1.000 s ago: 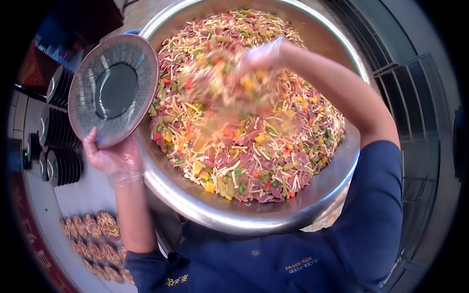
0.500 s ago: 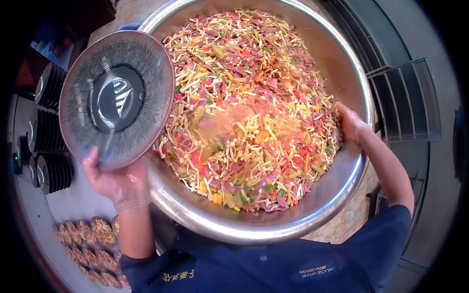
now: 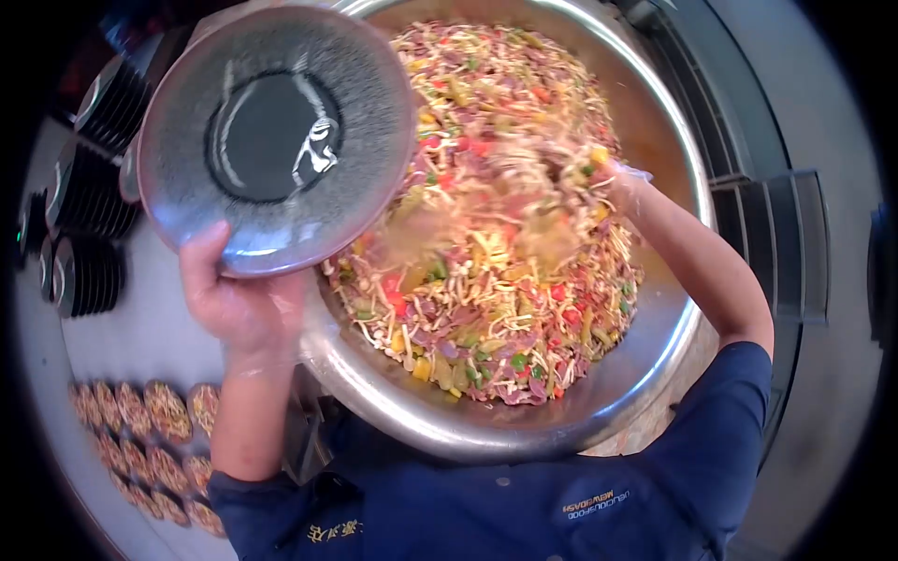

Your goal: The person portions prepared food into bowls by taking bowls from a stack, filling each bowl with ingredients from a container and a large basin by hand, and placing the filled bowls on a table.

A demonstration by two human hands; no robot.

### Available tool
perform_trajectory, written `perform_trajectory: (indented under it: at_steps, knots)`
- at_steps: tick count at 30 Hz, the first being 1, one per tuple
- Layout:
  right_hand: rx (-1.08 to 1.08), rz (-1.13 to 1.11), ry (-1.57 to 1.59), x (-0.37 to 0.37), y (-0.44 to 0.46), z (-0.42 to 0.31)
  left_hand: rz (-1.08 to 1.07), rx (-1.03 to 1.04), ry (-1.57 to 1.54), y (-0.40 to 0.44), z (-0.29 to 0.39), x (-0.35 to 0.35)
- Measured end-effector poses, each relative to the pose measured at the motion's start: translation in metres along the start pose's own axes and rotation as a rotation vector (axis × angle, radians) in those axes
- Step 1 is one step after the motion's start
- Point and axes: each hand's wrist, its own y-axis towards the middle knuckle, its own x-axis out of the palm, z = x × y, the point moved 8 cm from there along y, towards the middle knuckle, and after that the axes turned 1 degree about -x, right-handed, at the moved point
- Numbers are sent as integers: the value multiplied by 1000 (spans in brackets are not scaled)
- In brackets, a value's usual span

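My left hand [image 3: 245,304], in a clear plastic glove, grips the rim of a dark grey glazed plate [image 3: 374,178], thumb on top. The plate is tilted over the left side of a big steel bowl [image 3: 449,432] and carries no food. Inside the bowl lies a heap of mixed food [image 3: 468,318]: thin white mushrooms, sliced reddish meat, and green, red and yellow pieces. At the heap's right side, my right hand [image 3: 625,185] has a handful of this mix; its fingers are mostly hidden under the food, which is blurred by motion.
Stacks of dark plates [image 3: 89,276] stand on a pale counter [image 3: 131,346] at the left. Several filled plates [image 3: 166,411] sit in rows at the lower left. A metal wire rack [image 3: 776,234] is right of the bowl.
My left hand and the plate have moved right and up, farther over the bowl. My right hand has gone from the bowl's right wall inward and up, lifting some of the mix.
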Motion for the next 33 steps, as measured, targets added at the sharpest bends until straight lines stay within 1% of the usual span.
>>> perform_trajectory:
  at_steps: [2,3,5,6,8,9,11,12,13,14,15,16,18,19,22,24,26,27,29,33]
  knots:
    - [-71,58,-154,10,-31,0,-27,-34,-22,0,-3,7]
    - [-210,161,-496,34,-67,-12,-22,-47,-27,-1,-3,6]
    - [-214,126,-674,43,-100,-22,-22,-71,-19,-1,-2,2]
    - [-368,161,-574,48,-120,-24,-38,-90,-20,-2,-3,3]
    - [-290,173,-219,27,-153,-15,-12,-57,-26,-2,0,2]
    - [-236,218,-148,-12,-152,6,-27,-99,-47,-2,-3,1]
    - [-123,507,-95,-100,-150,65,-21,-131,-61,1,-4,-9]
    - [-17,602,-35,-144,-143,110,-27,-147,-71,2,-5,-11]
    - [177,721,-50,-163,-141,146,-20,-143,-69,2,-5,-13]
    - [363,783,-21,-168,-133,174,-23,-115,-49,1,-3,-12]
    - [327,676,75,-210,-90,236,-29,-85,-31,2,-1,-10]
    - [129,508,237,-175,-65,232,-26,-79,-26,3,0,-11]
    - [329,451,388,-143,-53,239,-14,-105,16,0,0,-16]
    - [340,448,407,-127,-53,233,43,-54,77,-2,3,-22]
    - [362,386,400,-90,-63,197,-5,-83,68,-7,-1,-5]
    - [314,329,392,-73,-58,174,3,-106,65,-10,-4,-3]
    - [227,248,378,-54,-51,148,67,-68,78,-12,-1,-5]
    - [180,208,370,-43,-48,133,59,-74,82,-12,-2,-2]
    - [79,140,350,-23,-50,101,145,-7,164,-11,2,-6]
    - [-111,60,328,10,-69,40,10,-69,74,-1,0,-9]
